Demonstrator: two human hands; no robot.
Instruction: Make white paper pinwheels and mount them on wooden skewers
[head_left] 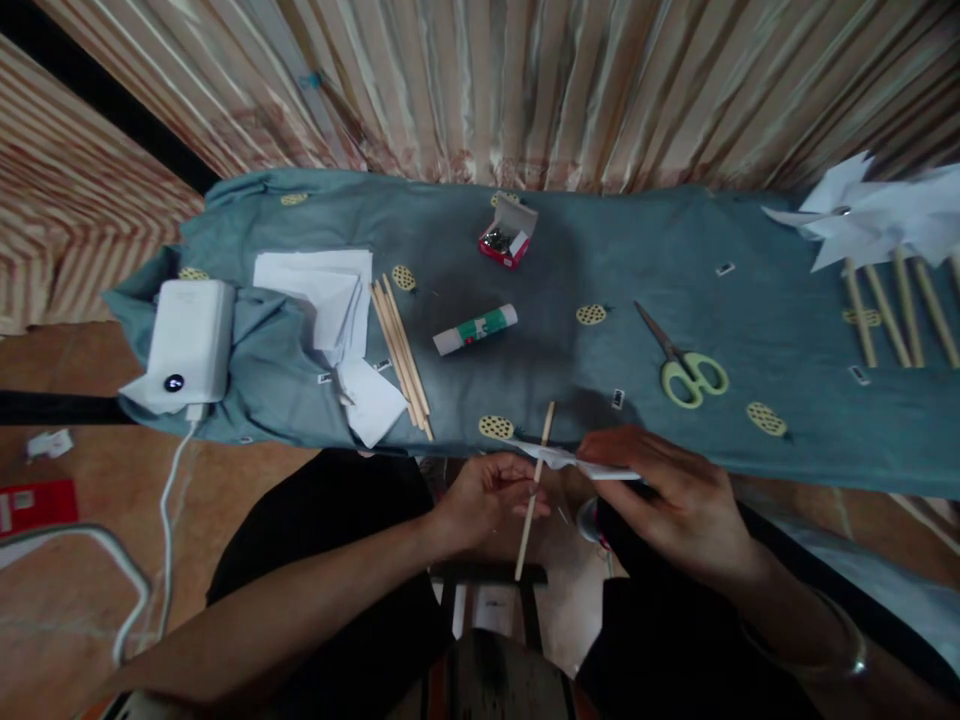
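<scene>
White paper, the pinwheel [553,457] on the near side of the glue stick [480,327] should crease easily, best held edgewise as the right fingers [624,442] do, left fingers [513,493] pinching the likely stiff wooden stick [527,537].

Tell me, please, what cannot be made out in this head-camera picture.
Head view: part of the white paper, hidden by the right hand.
Head view: the far side of the pinwheels, cut off by the right edge.
Head view: print on the glue stick, too small and blurred.
</scene>
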